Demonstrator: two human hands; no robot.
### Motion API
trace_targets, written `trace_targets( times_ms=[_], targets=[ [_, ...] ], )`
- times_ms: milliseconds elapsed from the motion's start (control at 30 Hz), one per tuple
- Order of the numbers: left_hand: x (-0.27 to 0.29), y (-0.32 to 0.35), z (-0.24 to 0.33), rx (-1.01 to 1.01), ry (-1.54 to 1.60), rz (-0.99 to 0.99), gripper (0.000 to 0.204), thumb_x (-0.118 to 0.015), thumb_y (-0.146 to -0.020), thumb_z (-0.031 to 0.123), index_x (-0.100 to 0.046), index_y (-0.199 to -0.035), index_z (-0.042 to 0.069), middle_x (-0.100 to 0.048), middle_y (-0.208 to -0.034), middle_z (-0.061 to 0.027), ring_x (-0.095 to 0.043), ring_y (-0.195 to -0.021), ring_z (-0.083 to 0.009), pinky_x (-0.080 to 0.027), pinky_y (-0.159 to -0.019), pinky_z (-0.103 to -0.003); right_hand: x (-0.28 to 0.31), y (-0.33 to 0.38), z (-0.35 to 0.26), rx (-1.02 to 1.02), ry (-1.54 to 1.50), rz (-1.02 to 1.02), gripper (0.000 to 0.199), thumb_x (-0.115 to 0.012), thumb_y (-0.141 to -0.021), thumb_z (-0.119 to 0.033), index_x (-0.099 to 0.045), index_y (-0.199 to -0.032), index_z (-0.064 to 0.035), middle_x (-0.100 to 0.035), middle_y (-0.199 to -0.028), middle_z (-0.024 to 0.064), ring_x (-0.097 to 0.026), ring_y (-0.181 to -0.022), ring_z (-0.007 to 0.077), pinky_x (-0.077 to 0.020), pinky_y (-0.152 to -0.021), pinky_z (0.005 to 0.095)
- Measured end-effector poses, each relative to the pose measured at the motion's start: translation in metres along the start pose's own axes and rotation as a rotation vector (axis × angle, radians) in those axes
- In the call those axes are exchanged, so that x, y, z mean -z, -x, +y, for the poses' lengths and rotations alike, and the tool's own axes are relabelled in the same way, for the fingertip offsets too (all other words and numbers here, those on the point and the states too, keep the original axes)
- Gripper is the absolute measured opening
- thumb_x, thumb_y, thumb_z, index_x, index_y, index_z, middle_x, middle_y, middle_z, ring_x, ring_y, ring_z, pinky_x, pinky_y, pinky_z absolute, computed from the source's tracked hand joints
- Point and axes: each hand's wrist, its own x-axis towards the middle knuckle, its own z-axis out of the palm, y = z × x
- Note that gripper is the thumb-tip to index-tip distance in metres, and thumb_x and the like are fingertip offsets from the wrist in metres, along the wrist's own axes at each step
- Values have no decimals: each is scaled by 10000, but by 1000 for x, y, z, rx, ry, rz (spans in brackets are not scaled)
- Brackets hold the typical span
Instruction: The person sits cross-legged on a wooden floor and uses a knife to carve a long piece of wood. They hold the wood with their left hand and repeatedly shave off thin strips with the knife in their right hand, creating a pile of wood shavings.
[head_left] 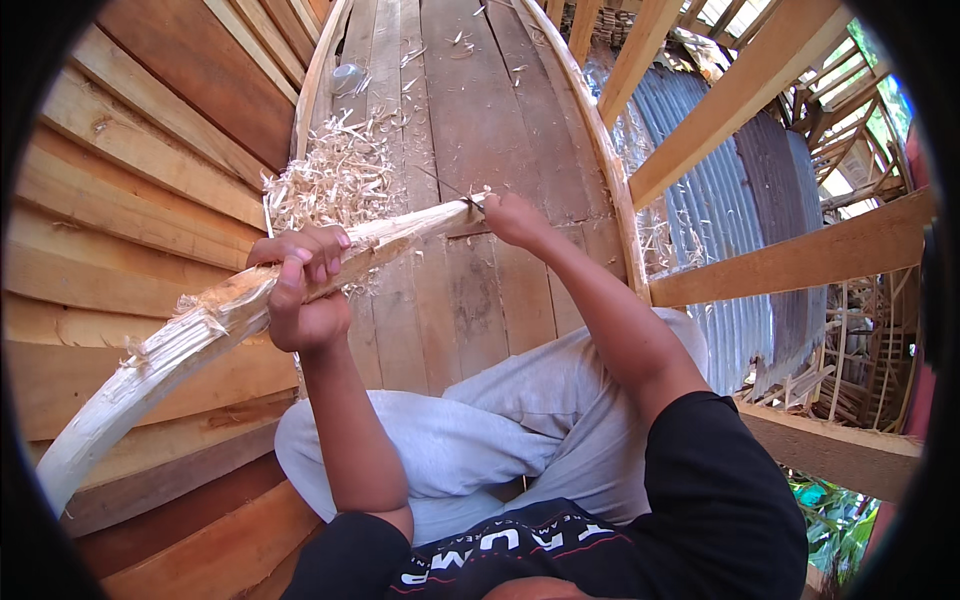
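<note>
A long, pale, peeled wooden pole (215, 312) runs from the lower left up to the middle, its surface rough with raised splinters. My left hand (308, 288) is closed round it, thumb and fingers wrapped over the wood. At the pole's far right end is my right hand (514, 219), closed on a knife. The knife's thin dark blade (446, 186) points up and left, lying across the pole's tip; its handle is hidden in my fist. Curled wood shavings (340, 172) lie heaped just beyond the pole.
I sit cross-legged on a plank floor (480, 300) with raised side edges. A plank wall (130, 215) stands close on the left. A small clear cup (347, 79) sits beyond the shavings. At the right are wooden beams (790, 248) and corrugated metal sheets (700, 180).
</note>
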Motion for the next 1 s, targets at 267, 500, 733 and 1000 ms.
trace_targets(
  times_ms=[267, 500, 733, 1000],
  targets=[
    [-4, 1, 3, -3, -21, -2, 130, -519, -778, 171, -493, -815, 49, -414, -603, -45, -403, -577, -166, -424, -687, -396, -4, 6, -2, -32, -33, -14, 464, -340, -911, -298, -648, -1028, 29, -629, -1061, 265, -603, -1013, 417, -458, -905, 485],
    [-3, 2, 4, -25, -24, -61, 130, -518, -783, 166, -488, -820, 45, -414, -611, -48, -406, -581, -167, -419, -678, -391, 0, 23, -43, 19, -99, 11, 485, -349, -891, -312, -649, -958, 62, -614, -1017, 306, -592, -980, 462, -449, -901, 490],
    [-1, 2, 3, -36, -43, -64, 136, -526, -787, 174, -486, -819, 48, -417, -615, -49, -404, -580, -168, -426, -682, -396, 0, 8, -14, 125, -4, 8, 492, -335, -887, -306, -659, -942, 59, -613, -907, 337, -616, -870, 457, -477, -844, 470],
    [6, 2, 3, 8, -64, -33, 119, -500, -813, 215, -484, -837, 99, -355, -631, -7, -375, -624, -144, -384, -714, -379, 3, 14, -29, 28, 118, 1, 418, -349, -914, -244, -639, -1096, -3, -644, -1092, 208, -620, -1031, 359, -479, -877, 473]
  ],
)
